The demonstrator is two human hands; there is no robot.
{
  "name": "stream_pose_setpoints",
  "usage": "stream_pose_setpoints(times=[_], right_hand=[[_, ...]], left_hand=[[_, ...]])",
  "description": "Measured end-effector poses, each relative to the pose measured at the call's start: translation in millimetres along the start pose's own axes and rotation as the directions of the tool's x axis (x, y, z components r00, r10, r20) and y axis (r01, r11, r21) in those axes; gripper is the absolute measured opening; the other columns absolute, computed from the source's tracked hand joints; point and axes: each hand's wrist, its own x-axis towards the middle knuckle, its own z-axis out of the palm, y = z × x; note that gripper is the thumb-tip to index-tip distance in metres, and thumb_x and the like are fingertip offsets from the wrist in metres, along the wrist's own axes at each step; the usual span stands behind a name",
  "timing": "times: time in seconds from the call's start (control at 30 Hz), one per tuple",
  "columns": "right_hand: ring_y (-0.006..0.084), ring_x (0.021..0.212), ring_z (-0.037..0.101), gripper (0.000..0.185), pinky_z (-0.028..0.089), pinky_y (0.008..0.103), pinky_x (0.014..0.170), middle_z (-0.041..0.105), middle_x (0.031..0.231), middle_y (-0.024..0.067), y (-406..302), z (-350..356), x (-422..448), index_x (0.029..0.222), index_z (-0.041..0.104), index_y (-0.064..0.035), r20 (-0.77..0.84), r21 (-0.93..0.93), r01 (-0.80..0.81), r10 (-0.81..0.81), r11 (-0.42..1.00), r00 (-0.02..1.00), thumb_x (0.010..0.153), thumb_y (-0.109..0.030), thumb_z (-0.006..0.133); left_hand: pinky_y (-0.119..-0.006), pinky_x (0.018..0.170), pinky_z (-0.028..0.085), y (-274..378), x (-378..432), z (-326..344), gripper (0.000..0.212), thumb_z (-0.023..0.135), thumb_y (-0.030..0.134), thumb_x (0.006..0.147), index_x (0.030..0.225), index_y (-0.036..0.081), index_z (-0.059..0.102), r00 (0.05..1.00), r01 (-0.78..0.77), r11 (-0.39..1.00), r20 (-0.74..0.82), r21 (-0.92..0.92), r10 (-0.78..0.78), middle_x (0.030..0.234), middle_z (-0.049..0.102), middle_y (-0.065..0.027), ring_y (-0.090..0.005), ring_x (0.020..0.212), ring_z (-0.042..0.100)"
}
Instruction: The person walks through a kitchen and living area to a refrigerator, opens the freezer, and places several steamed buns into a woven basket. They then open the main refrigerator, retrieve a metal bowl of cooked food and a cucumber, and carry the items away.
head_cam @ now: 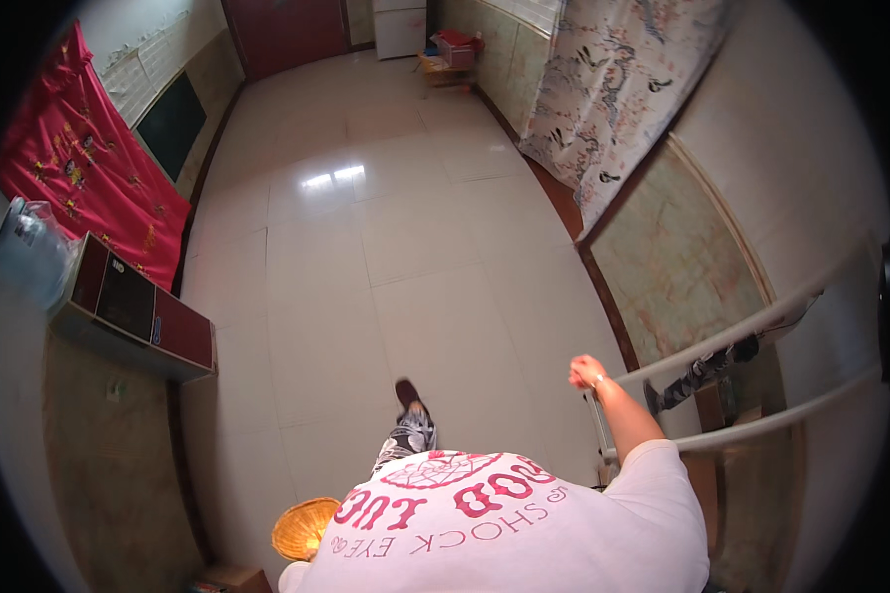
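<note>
My right hand (587, 372) swings out ahead of my body with its fingers curled and nothing visible in them. A thin bracelet circles that wrist. Just beside the hand stands a white-framed mirror (601, 426), which reflects a patterned trouser leg and a dark shoe. On my left side a shallow woven wicker basket (293, 528) is tilted next to my shirt. A small bright patch lies at its inner side, too washed out to name. My left hand is out of view, behind the shirt and the lower edge.
A water dispenser (156, 315) with a plastic bottle (33, 248) stands along the left wall. Red curtain (96, 170) and patterned curtain (601, 96) hang on opposite sides. Boxes on a small stand (451, 67) and a white refrigerator (400, 31) are near the far red door (289, 33).
</note>
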Motion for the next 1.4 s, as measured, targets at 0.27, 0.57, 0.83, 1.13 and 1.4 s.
stream_pose_setpoints(times=[0.27, 0.57, 0.83, 1.13, 1.4], right_hand=[[0.0143, 0.067, 0.062, 0.017, 0.048, 0.0237, 0.054, 0.063, 0.08, 0.0078, -46.8, 32.3, -33.0, 0.092, 0.059, -0.0033, 0.249, -0.175, 0.174, -0.127, 0.969, 0.96, 0.084, -0.017, 0.054], [0.0134, 0.038, 0.045, 0.025, 0.032, 0.0265, 0.031, 0.046, 0.05, 0.0049, 30.0, -88.7, -10.1, 0.055, 0.04, -0.0043, -0.442, -0.008, -0.164, 0.143, 0.986, 0.886, 0.078, -0.005, 0.051], [0.0199, 0.044, 0.048, 0.022, 0.038, 0.0337, 0.04, 0.05, 0.052, 0.0105, -16.5, -36.3, 53.3, 0.055, 0.047, -0.0039, -0.234, -0.292, -0.434, 0.377, 0.852, 0.896, 0.077, -0.005, 0.046], [0.0117, 0.041, 0.044, 0.021, 0.035, 0.0274, 0.036, 0.049, 0.055, 0.0037, -194.7, 116.3, 38.3, 0.068, 0.043, -0.0075, 0.204, -0.059, 0.116, -0.102, 0.991, 0.974, 0.081, -0.013, 0.058], [0.0115, 0.04, 0.043, 0.023, 0.034, 0.0266, 0.034, 0.046, 0.055, 0.0032, -79.4, 73.1, 29.0, 0.069, 0.042, -0.0093, 0.039, -0.017, -0.141, 0.141, 0.99, 0.989, 0.079, -0.014, 0.062]], left_hand=[[-0.029, 0.04, 0.037, 8.4, -5.1, 93.2, 0.02, 0.058, 0.034, 0.079, 0.09, 0.018, 0.052, 0.995, -0.051, 0.992, 0.077, -0.115, 0.06, 0.071, 0.055, -0.0004, -0.0164, 0.05, 0.048], [-0.03, 0.062, 0.051, 177.8, -123.9, 315.4, 0.024, 0.057, 0.024, 0.084, 0.099, 0.005, 0.055, 0.844, -0.196, 0.916, 0.416, -0.351, 0.34, 0.087, 0.061, -0.0058, -0.0194, 0.072, 0.06], [-0.039, 0.058, 0.055, 96.8, -17.4, 163.2, 0.026, 0.052, 0.013, 0.078, 0.099, -0.003, 0.054, 0.959, -0.207, 0.974, 0.178, -0.092, 0.221, 0.085, 0.062, -0.013, -0.0289, 0.07, 0.062], [-0.038, 0.066, 0.052, 67.1, -48.1, 118.0, 0.029, 0.05, 0.017, 0.083, 0.105, -0.001, 0.054, 0.991, 0.026, 0.977, 0.131, -0.213, 0.002, 0.097, 0.062, -0.0129, -0.0258, 0.079, 0.061], [-0.037, 0.057, 0.05, 190.5, -104.4, 295.3, 0.028, 0.049, 0.021, 0.086, 0.104, 0.001, 0.055, 0.968, -0.227, 0.955, 0.154, 0.191, 0.199, 0.094, 0.062, -0.0111, -0.023, 0.071, 0.061]])
